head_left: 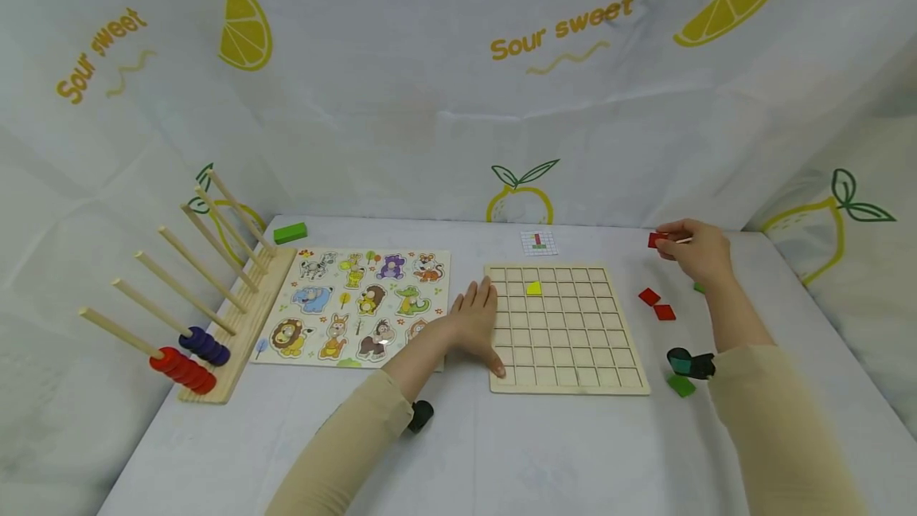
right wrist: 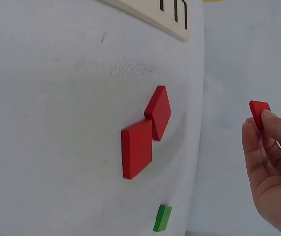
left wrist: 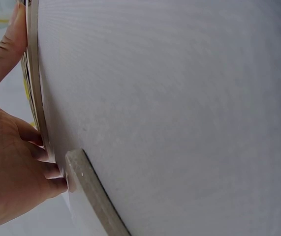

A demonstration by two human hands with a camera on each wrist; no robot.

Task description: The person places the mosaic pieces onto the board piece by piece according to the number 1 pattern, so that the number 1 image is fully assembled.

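Between its thumb and fingers my right hand (head_left: 696, 252) pinches a red square tile (right wrist: 259, 114), held up over the far right of the table. Two more red tiles (right wrist: 137, 148) lie touching on the cloth below it. My left hand (head_left: 474, 323) rests with straight fingers along the left edge of the wooden grid board (head_left: 573, 333); in the left wrist view the thumb (left wrist: 8, 46) lies against the board's edge. A yellow piece (head_left: 534, 288) with a slanted side sits in one of the board's upper cells. Behind the board lies a small pattern card (head_left: 539, 243) with red and green marks.
An animal puzzle board (head_left: 351, 305) lies left of the grid board. Beyond it stands a wooden peg rack (head_left: 247, 313) with red and purple beads. A green block (head_left: 290, 232) is at the back left. Green tiles (head_left: 681, 385) lie on the right, one partly behind the right wrist.
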